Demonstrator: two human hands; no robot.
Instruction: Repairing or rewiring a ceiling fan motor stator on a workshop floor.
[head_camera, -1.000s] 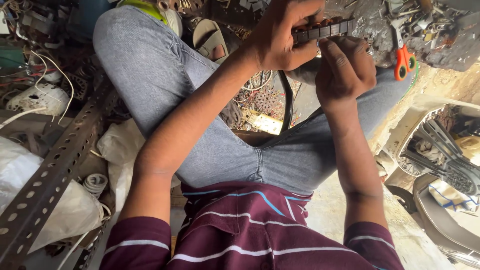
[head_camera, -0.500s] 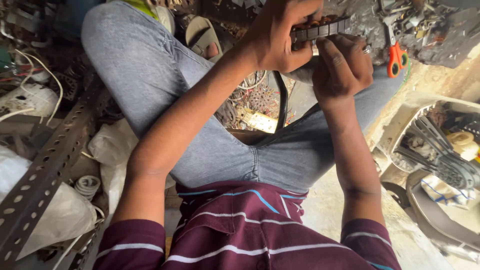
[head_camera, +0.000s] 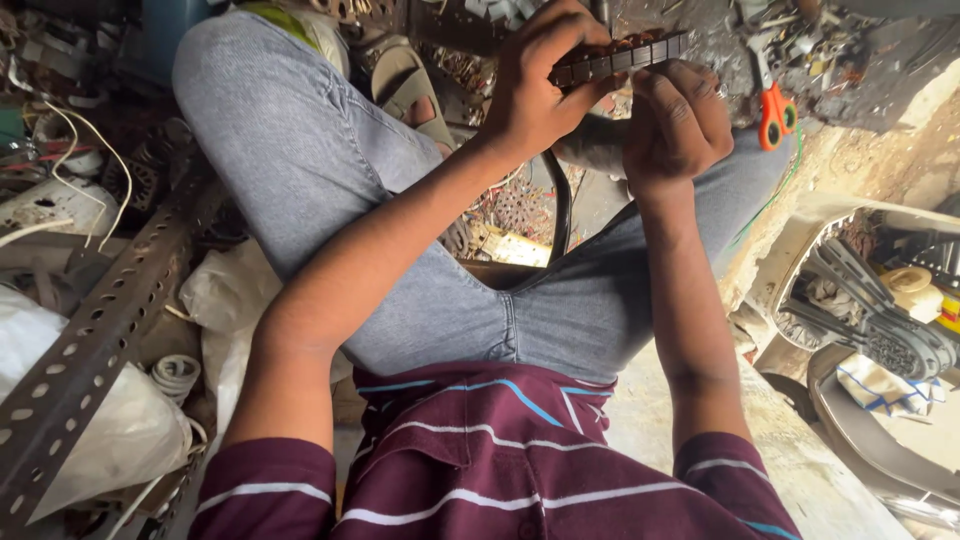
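Head view, looking down over a seated person's crossed legs in grey jeans (head_camera: 330, 200) and a maroon striped shirt (head_camera: 480, 470). One dark, segmented metal strip (head_camera: 620, 58) is held near the top of the frame, above the knees. The left hand (head_camera: 545, 85) has its fingers curled closed around the strip's left end; the right hand (head_camera: 678, 125) grips the strip's right part from below, fingers folded tight. Around them: one pair of orange-handled scissors (head_camera: 772, 112) just right of the right hand, one perforated metal angle bar (head_camera: 95, 340) at lower left, white plastic bags (head_camera: 215, 300) beside it, one sandal (head_camera: 410, 90) behind the left forearm, and loose wire scrap (head_camera: 500, 215) between the legs.
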